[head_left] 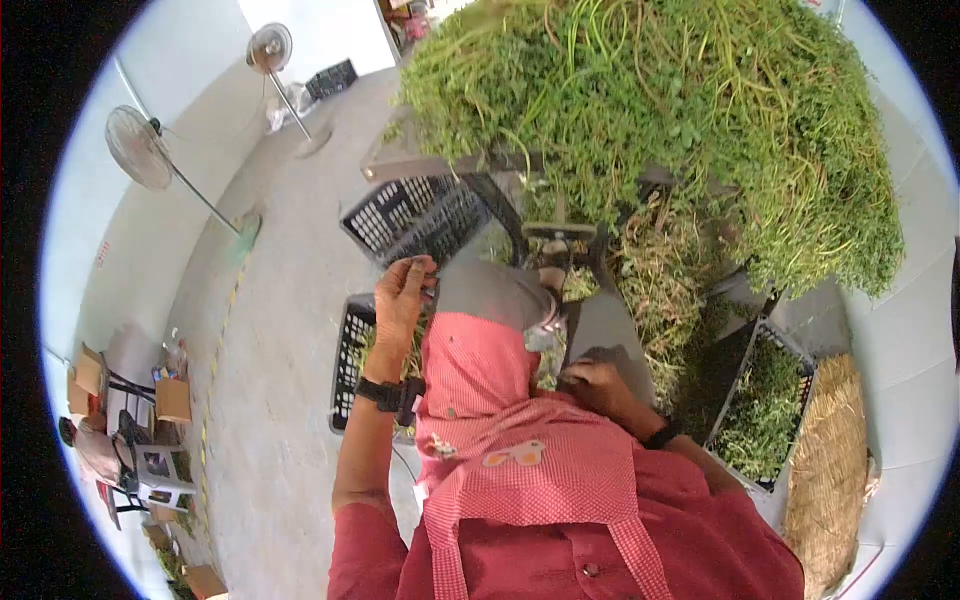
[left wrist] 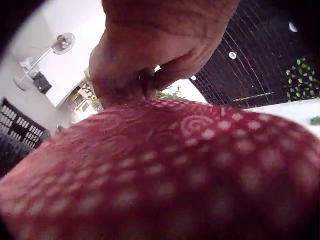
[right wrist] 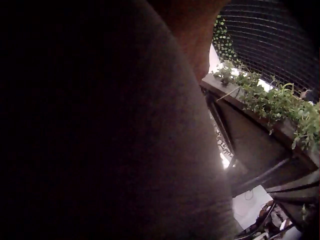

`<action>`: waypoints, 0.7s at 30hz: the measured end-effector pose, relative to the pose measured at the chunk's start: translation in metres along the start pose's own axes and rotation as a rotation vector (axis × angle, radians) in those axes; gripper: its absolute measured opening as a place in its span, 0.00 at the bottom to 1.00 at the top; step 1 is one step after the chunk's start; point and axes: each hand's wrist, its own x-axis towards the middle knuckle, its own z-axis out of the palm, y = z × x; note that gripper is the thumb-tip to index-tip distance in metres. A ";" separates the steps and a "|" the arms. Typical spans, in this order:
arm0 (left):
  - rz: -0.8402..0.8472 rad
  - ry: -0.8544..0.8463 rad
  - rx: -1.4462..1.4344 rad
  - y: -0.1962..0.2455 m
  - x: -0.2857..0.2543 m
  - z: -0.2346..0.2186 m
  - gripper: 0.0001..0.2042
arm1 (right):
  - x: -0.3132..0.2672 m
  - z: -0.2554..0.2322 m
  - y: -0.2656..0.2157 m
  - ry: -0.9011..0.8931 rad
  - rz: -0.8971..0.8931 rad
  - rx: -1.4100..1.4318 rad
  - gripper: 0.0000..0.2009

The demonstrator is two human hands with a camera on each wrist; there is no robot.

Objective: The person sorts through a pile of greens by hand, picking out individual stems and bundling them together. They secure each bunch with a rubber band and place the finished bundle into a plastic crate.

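My left hand: raised beside my knee point(head_left: 470, 290), its fingers point(head_left: 403, 290) bent and drawn narrow toward the thumb – I cannot tell whether anything is pinched between them.
My right hand: low at my lap point(head_left: 597, 385), fingers bent in against the cloth; whether they hold anything I cannot tell.
Handling: stems this tangled, I judge, want a light pinch near their thicker ends and a slow, level draw, one hand steadying the mass so leaves don't tear or drag neighbours over the edge.
Green leafy stems: a broad, springy heap point(head_left: 650, 100) of thin, pale green stalks with small leaves, brighter and stringier on top, some strands hanging loose.
Where they lie: piled high on the grey-brown table point(head_left: 400, 165) in front of me, spilling over its near edge – well above my hands.
Below: a drier, yellow-brown tangle of stalks point(head_left: 660, 290) under the table edge.
Crates: a black slatted plastic crate point(head_left: 343, 385) beside my left forearm, with pale green bits inside; on my right, small green leafy sprigs point(head_left: 765, 400) fill another dark crate.
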 end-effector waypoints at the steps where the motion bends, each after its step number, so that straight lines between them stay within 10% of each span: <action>1: 0.017 -0.024 0.035 0.009 0.005 0.004 0.10 | 0.001 -0.002 -0.003 0.022 -0.031 0.075 0.08; 6: 0.055 -0.227 0.039 0.054 0.020 0.034 0.10 | 0.036 -0.058 -0.021 0.001 0.136 0.004 0.09; 14: 0.078 -0.389 -0.281 0.117 0.036 0.109 0.10 | 0.171 -0.238 -0.055 0.483 0.191 0.073 0.15; 21: 0.003 -0.656 -0.425 0.115 0.022 0.183 0.09 | 0.265 -0.299 -0.064 0.695 0.186 0.269 0.19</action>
